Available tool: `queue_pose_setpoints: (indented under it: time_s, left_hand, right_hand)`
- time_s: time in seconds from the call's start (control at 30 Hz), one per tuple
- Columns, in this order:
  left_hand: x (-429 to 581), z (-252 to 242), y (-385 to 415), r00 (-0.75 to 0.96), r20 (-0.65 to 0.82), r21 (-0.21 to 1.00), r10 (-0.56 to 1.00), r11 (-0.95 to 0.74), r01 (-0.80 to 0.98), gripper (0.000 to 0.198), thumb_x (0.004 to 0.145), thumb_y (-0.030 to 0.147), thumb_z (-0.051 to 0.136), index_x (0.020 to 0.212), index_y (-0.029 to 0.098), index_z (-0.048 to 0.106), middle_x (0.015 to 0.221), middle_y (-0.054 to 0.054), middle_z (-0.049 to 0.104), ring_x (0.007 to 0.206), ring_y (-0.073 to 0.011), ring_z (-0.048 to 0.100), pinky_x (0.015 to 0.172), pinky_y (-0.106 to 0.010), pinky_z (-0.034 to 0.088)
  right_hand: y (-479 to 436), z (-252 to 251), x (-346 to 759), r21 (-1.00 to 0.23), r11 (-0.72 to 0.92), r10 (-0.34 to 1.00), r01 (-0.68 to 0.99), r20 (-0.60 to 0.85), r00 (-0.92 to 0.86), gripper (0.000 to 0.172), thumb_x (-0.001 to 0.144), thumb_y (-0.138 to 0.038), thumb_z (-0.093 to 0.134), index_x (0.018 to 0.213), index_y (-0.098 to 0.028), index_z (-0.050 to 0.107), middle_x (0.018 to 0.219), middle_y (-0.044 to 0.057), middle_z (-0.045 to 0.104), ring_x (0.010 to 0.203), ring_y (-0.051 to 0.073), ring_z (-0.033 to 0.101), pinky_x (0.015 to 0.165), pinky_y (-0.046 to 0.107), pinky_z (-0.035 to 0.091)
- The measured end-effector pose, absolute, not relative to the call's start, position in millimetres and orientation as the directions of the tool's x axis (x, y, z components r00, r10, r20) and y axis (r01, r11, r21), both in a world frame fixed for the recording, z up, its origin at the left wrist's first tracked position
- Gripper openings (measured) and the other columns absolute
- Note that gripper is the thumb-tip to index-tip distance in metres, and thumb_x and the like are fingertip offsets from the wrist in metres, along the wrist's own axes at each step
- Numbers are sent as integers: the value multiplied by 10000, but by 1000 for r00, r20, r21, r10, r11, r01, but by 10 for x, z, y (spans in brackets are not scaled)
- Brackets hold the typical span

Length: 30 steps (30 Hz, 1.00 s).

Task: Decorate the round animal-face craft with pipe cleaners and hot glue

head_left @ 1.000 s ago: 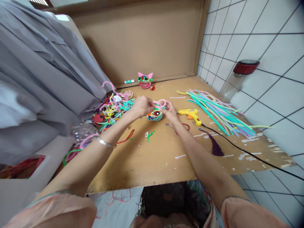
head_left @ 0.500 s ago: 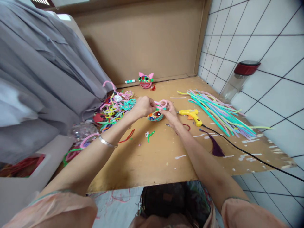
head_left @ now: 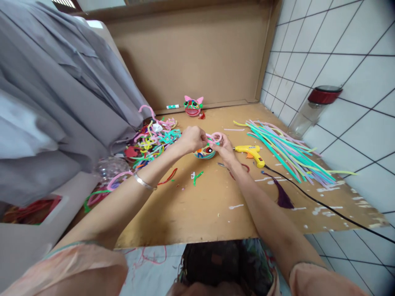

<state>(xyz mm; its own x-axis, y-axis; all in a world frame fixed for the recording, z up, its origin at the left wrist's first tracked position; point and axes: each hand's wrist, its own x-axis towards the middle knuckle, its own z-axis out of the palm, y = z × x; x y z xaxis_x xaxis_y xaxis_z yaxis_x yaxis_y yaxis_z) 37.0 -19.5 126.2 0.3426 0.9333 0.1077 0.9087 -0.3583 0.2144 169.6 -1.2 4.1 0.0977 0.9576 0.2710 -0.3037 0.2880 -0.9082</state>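
Observation:
A pink pipe cleaner (head_left: 217,136), curled into a loop, sits at the top of a small animal head (head_left: 207,153) with a black-and-red eye and a teal lower edge. From the left, my left hand (head_left: 194,139) pinches the pink pipe cleaner with its fingers closed. My right hand (head_left: 226,148) is closed around the other side of the loop, its thumb against the top of the head. Both palms hide part of the head. Scissors (head_left: 243,168) with red handles lie partly under my right forearm. Beside that hand rests a yellow glue gun (head_left: 252,153).
A finished-looking pink-eared head (head_left: 193,107) and a glue stick (head_left: 173,106) stand at the back. Tangled pipe cleaners (head_left: 156,142) are heaped left, straight ones (head_left: 286,148) right. A purple tassel (head_left: 283,195), black cord (head_left: 324,201) and red-lidded jar (head_left: 314,111) are on the right.
The whole view has shifted slightly, so things appear a little further right and lower. Both hands keep their hold at the pink loop, with little visible change in its shape.

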Motion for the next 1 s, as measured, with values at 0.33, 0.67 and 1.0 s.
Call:
queue_pose_setpoints:
  time_s: [0.33,0.67,1.0]
  left_hand:
    - [223,1406,-330,351,212,199,912,-392,898,184,784,299,629,842,177,754,721,-83,725,746,-219,678,717,-287,472]
    - [-339,853,-376,-213,468,847,858,-366,387,257,846,402,521,761,173,600,711,-29,654,663,-136,579,662,-253,477]
    - [-458,472,-513,-72,340,918,938,-314,245,353,764,494,619,652,159,612,649,-18,634,641,-132,556,648,-252,446]
  right_hand:
    - [-58,76,1742,-916,294,955,-272,270,123,441,524,-262,760,922,-245,569,923,-4,643,908,182,576,858,327,485]
    - [-99,103,1755,-923,312,946,-223,282,158,446,533,-282,760,932,-250,564,942,4,641,930,183,575,892,341,473]
    - [-95,79,1805,-932,318,943,-174,292,158,446,548,-275,778,945,-243,580,960,3,622,928,171,573,855,312,477]
